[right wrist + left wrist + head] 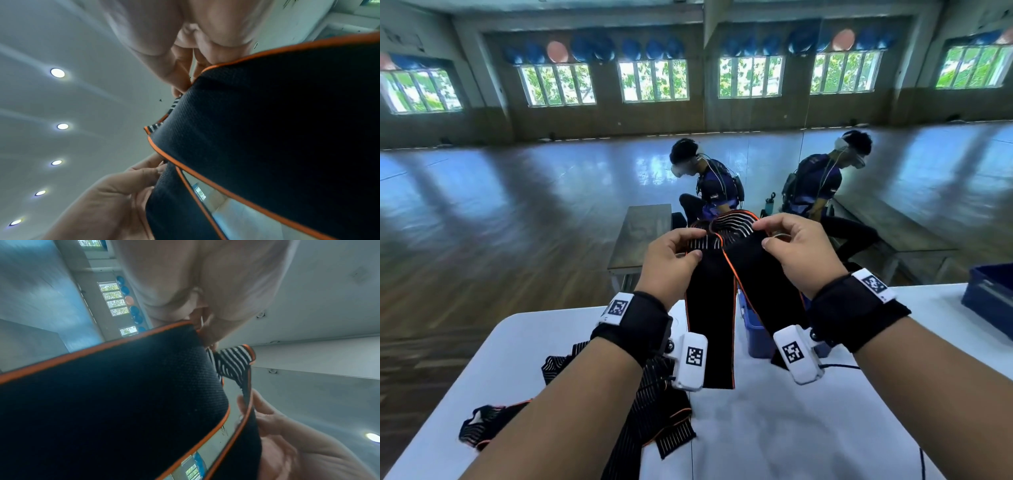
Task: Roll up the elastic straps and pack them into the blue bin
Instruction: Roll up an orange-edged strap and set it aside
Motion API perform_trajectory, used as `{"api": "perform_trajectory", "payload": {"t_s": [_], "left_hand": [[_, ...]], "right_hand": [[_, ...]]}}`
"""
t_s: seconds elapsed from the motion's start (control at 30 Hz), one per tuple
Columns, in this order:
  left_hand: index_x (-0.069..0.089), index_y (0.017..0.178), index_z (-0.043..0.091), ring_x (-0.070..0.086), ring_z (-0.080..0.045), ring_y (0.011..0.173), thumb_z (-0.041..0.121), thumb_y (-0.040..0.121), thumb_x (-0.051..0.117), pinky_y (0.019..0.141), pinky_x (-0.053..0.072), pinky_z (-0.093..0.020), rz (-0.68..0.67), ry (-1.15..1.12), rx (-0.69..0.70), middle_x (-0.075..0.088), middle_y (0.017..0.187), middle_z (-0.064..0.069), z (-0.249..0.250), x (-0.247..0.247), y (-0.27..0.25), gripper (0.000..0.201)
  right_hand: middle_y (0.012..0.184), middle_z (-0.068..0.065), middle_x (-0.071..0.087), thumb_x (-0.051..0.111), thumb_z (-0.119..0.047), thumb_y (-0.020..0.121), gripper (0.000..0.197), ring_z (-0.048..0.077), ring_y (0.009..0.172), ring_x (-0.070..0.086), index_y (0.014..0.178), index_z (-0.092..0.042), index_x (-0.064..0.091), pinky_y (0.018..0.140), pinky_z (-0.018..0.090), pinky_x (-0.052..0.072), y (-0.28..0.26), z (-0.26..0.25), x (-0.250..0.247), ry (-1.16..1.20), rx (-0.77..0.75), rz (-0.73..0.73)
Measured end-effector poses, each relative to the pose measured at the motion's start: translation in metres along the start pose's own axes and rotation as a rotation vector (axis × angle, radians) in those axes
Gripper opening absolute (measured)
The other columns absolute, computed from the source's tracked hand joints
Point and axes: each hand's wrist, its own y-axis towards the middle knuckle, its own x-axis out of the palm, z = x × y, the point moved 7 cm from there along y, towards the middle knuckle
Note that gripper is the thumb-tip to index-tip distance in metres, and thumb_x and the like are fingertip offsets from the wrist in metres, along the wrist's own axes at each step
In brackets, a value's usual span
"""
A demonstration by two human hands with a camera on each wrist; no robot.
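A white table (774, 438) fills the lower part of the head view, with a wide wooden floor (482, 219) and a mirrored wall (599, 113) of reflected windows beyond it. On the table's left part lies a heap of black straps (654, 411) with pale stripes and orange edging, partly under the left forearm. A blue bin (756, 334) stands on the table past the hands, mostly hidden behind the hanging strap, so its contents cannot be seen. A second blue bin (989, 301) sits at the table's right edge.

One black strap (722, 301) with an orange border is held up in the air above the table, between the heap and the nearer bin. It is folded over at the top, where its striped side shows, and two plain black lengths hang down from the fold, the left one ending just above the tabletop.

The left hand (671, 260) grips the fold's left side, thumb pressed on the near face and fingers curled over the top. The right hand (798, 253) grips the right side the same way, thumb on the near face, fingers bent over the striped edge. In the left wrist view the strap (123, 394) fills the lower frame with the left hand (205, 288) above it and the right hand (287, 443) at its far edge; the picture is blurred, so which fingers actually pinch is probably not to be read there. The right wrist view shows the strap (277, 129) likewise, the right hand (195, 40) above and the left hand (115, 203) below.

Each wrist wears a black band (643, 325) carrying white tags.
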Motion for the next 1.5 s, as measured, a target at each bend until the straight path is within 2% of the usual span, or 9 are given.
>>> {"api": "perform_trajectory", "payload": {"t_s": [0.17,0.43,0.67,0.9,1.07,1.17,1.27,1.43,1.5], "left_hand": [[0.075,0.095,0.03,0.073,-0.015,0.083,-0.01,0.085,0.066,0.079,0.059,-0.033,0.023,0.025,-0.009,0.076,0.098,0.007,-0.004,-0.005,0.001,0.042],[0.075,0.092,0.022,0.066,-0.001,0.074,-0.006,0.083,0.07,0.072,0.051,-0.02,0.046,0.085,0.032,0.072,0.081,0.013,0.001,-0.009,0.001,0.03],[0.075,0.081,0.033,0.068,-0.022,0.083,0.005,0.081,0.072,0.086,0.057,-0.055,0.05,0.003,0.024,0.073,0.082,0.009,0.015,-0.02,0.0,0.028],[0.054,0.086,0.017,0.062,-0.01,0.069,-0.013,0.084,0.069,0.067,0.052,-0.023,-0.044,-0.099,0.08,0.066,0.076,0.006,0.029,0.0,-0.006,0.033],[0.067,0.092,0.024,0.062,-0.014,0.068,0.011,0.078,0.075,0.064,0.051,-0.025,0.003,-0.004,0.054,0.067,0.076,-0.002,0.021,0.01,-0.01,0.021],[0.068,0.075,0.02,0.06,-0.015,0.065,0.015,0.081,0.076,0.063,0.049,-0.032,0.101,0.052,0.029,0.066,0.069,-0.003,0.013,0.0,-0.008,0.011],[0.062,0.07,0.009,0.05,-0.006,0.055,0.016,0.084,0.072,0.056,0.042,-0.021,0.123,0.208,-0.022,0.058,0.062,0.004,0.007,-0.008,-0.002,0.019],[0.049,0.076,0.015,0.048,0.001,0.044,0.011,0.085,0.063,0.045,0.036,-0.015,0.162,0.309,-0.125,0.056,0.06,0.006,0.009,-0.014,0.004,0.017],[0.046,0.074,0.019,0.045,-0.004,0.042,0.012,0.082,0.062,0.048,0.038,-0.024,0.146,0.261,-0.159,0.057,0.06,0.005,0.008,-0.011,0.006,0.019]], "right_hand": [[0.101,-0.002,0.074,0.062,0.005,0.086,0.037,0.005,0.074,0.064,0.098,-0.028,0.075,0.077,0.028,0.053,0.001,0.0,0.008,-0.004,0.012,-0.046],[0.079,0.0,0.065,0.074,-0.004,0.083,0.018,0.013,0.07,0.06,0.087,-0.022,0.071,0.068,0.031,0.052,0.002,0.001,0.011,0.04,0.007,0.033],[0.095,-0.007,0.072,0.07,-0.008,0.084,0.021,0.012,0.088,0.068,0.095,-0.025,0.075,0.087,0.037,0.058,0.007,0.008,0.0,-0.112,0.028,0.112],[0.092,0.0,0.073,0.078,-0.008,0.078,0.022,0.02,0.086,0.069,0.081,-0.028,0.071,0.087,0.044,0.058,0.001,0.004,0.012,-0.086,0.031,0.111],[0.094,-0.004,0.075,0.077,-0.015,0.073,0.021,0.026,0.084,0.072,0.082,-0.034,0.074,0.083,0.049,0.059,-0.004,0.001,0.016,-0.001,0.029,0.095],[0.091,-0.004,0.074,0.077,-0.01,0.077,0.023,0.017,0.083,0.07,0.083,-0.032,0.071,0.081,0.037,0.058,-0.003,0.002,0.002,-0.008,0.029,0.158],[0.08,-0.004,0.067,0.078,-0.009,0.08,0.021,0.005,0.071,0.062,0.078,-0.026,0.065,0.072,0.022,0.051,-0.001,-0.004,-0.013,0.022,0.002,0.246],[0.087,0.006,0.071,0.076,-0.005,0.081,0.022,0.013,0.081,0.065,0.081,-0.026,0.071,0.083,0.034,0.057,-0.001,-0.021,-0.01,0.07,-0.071,0.156],[0.089,0.005,0.074,0.074,0.002,0.081,0.026,0.013,0.082,0.068,0.085,-0.024,0.074,0.086,0.034,0.058,-0.006,-0.027,0.005,0.104,-0.09,0.029]]}}
